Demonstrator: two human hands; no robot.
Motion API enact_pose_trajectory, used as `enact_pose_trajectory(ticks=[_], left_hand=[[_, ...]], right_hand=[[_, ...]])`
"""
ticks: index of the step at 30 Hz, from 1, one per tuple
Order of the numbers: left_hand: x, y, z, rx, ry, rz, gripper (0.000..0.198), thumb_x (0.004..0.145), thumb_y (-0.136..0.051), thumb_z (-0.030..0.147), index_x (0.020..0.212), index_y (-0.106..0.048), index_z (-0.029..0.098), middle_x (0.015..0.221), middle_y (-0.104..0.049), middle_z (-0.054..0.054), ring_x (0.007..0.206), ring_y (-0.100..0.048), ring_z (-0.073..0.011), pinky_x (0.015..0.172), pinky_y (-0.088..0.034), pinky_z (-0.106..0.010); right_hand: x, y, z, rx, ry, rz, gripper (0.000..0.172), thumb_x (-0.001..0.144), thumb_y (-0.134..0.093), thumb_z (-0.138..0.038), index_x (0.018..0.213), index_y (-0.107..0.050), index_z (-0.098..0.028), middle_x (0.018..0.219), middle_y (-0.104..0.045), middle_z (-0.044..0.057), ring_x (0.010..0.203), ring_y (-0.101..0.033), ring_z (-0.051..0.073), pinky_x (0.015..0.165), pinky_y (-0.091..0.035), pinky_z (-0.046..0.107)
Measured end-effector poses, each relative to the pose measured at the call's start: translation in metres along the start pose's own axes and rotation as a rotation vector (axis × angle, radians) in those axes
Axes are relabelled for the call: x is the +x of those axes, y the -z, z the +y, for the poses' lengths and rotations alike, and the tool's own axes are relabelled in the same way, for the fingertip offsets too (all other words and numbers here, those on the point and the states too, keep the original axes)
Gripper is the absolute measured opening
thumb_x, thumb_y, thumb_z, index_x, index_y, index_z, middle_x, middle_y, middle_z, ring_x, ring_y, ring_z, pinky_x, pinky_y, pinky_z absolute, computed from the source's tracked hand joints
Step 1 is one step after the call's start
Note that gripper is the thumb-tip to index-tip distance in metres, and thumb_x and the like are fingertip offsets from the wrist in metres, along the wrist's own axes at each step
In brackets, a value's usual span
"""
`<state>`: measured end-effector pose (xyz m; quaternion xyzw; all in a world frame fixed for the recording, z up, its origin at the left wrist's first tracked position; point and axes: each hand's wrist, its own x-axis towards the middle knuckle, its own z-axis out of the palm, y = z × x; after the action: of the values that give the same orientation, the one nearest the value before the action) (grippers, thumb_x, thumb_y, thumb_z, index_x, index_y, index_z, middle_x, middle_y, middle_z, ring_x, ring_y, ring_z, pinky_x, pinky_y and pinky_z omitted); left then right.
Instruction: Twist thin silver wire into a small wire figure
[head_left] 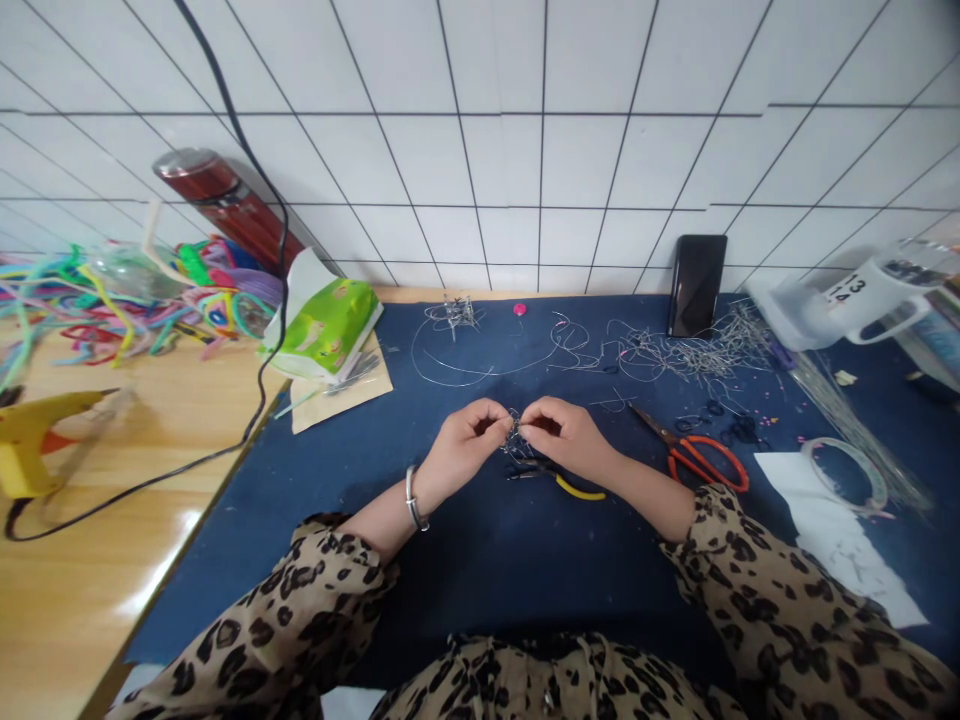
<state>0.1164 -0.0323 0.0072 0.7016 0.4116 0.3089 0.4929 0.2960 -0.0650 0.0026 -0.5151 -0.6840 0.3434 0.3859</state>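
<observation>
One small wire tangle (516,444), long axis unclear to me, sat pinched between left hand (472,437) and right hand (566,437), equally near both, in from the worktop's (450,570) back edge.

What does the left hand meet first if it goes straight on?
Past the small wire piece at its fingertips, the left hand would likely meet the right hand first; exact depth is unclear.
</observation>
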Motion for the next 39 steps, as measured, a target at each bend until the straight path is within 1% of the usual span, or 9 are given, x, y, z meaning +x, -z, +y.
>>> enact_pose_trajectory(ticks=[2,4,12,22,27,30,33,36,39], left_hand=[[-0.001,0.000,-0.001,-0.003,-0.003,-0.015,0.015,0.084,-0.052,0.028,0.080,-0.058,0.015,0.069,-0.057,0.000,0.064,-0.051,-0.0101,0.062,-0.042,-0.022],[-0.001,0.000,-0.003,-0.001,-0.005,-0.028,0.015,0.084,-0.052,0.027,0.081,-0.058,0.015,0.070,-0.057,0.000,0.064,-0.052,-0.0103,0.062,-0.043,-0.022],[-0.001,0.000,-0.002,0.012,-0.032,-0.049,0.013,0.083,-0.052,0.026,0.079,-0.058,0.015,0.071,-0.057,-0.001,0.066,-0.051,-0.0108,0.063,-0.043,-0.023],[-0.002,-0.001,0.001,-0.005,-0.055,-0.031,0.009,0.080,-0.055,0.023,0.077,-0.056,0.015,0.070,-0.055,0.000,0.064,-0.049,-0.0094,0.060,-0.040,-0.021],[-0.002,0.002,0.003,-0.005,-0.047,-0.017,0.007,0.079,-0.055,0.021,0.077,-0.056,0.015,0.069,-0.056,0.000,0.063,-0.050,-0.0094,0.058,-0.041,-0.021],[-0.001,0.005,0.005,-0.005,-0.048,-0.012,0.005,0.077,-0.056,0.020,0.077,-0.056,0.015,0.069,-0.055,0.000,0.062,-0.050,-0.0094,0.058,-0.041,-0.021],[0.000,0.012,0.008,-0.024,-0.086,0.026,0.006,0.077,-0.057,0.018,0.082,-0.057,0.016,0.071,-0.055,0.000,0.063,-0.050,-0.0096,0.059,-0.042,-0.021],[0.000,0.019,0.014,0.038,-0.165,0.072,0.007,0.078,-0.056,0.017,0.083,-0.061,0.017,0.077,-0.058,-0.002,0.072,-0.054,-0.0123,0.069,-0.044,-0.025],[-0.002,0.023,0.021,0.140,-0.258,0.038,0.009,0.079,-0.057,0.018,0.082,-0.065,0.018,0.082,-0.061,-0.004,0.080,-0.056,-0.0148,0.076,-0.045,-0.029]], right_hand=[[-0.001,-0.001,0.000,0.014,-0.023,0.005,0.006,0.077,-0.056,-0.019,0.083,-0.059,-0.019,0.072,-0.057,-0.002,0.063,-0.049,0.010,0.061,-0.039,0.022],[-0.002,-0.002,-0.001,0.017,-0.012,0.002,0.009,0.076,-0.056,-0.017,0.084,-0.059,-0.019,0.072,-0.057,-0.002,0.063,-0.049,0.010,0.061,-0.039,0.022],[-0.003,-0.002,-0.005,-0.031,0.071,0.038,0.010,0.075,-0.054,-0.012,0.078,-0.060,-0.019,0.071,-0.054,-0.001,0.065,-0.048,0.010,0.062,-0.039,0.022],[0.000,-0.004,-0.007,-0.074,0.128,0.056,0.009,0.073,-0.054,-0.011,0.075,-0.059,-0.019,0.073,-0.054,0.000,0.067,-0.049,0.011,0.063,-0.040,0.023],[0.001,-0.002,-0.012,-0.028,0.103,0.055,0.009,0.073,-0.056,-0.011,0.076,-0.060,-0.019,0.079,-0.055,0.001,0.067,-0.049,0.011,0.063,-0.041,0.024],[0.002,-0.001,-0.015,-0.003,0.067,0.033,0.007,0.073,-0.057,-0.013,0.074,-0.060,-0.019,0.077,-0.055,0.000,0.066,-0.049,0.011,0.062,-0.041,0.023],[0.004,0.001,-0.017,0.034,0.031,0.006,0.005,0.073,-0.058,-0.015,0.073,-0.061,-0.018,0.074,-0.054,0.000,0.066,-0.049,0.010,0.061,-0.040,0.023],[0.007,0.003,-0.019,0.055,0.002,-0.010,0.004,0.073,-0.058,-0.016,0.074,-0.061,-0.018,0.074,-0.053,-0.001,0.064,-0.049,0.010,0.061,-0.040,0.023],[0.010,0.006,-0.023,0.046,-0.004,-0.012,0.004,0.073,-0.058,-0.016,0.074,-0.061,-0.018,0.072,-0.052,-0.001,0.063,-0.048,0.009,0.059,-0.039,0.022]])
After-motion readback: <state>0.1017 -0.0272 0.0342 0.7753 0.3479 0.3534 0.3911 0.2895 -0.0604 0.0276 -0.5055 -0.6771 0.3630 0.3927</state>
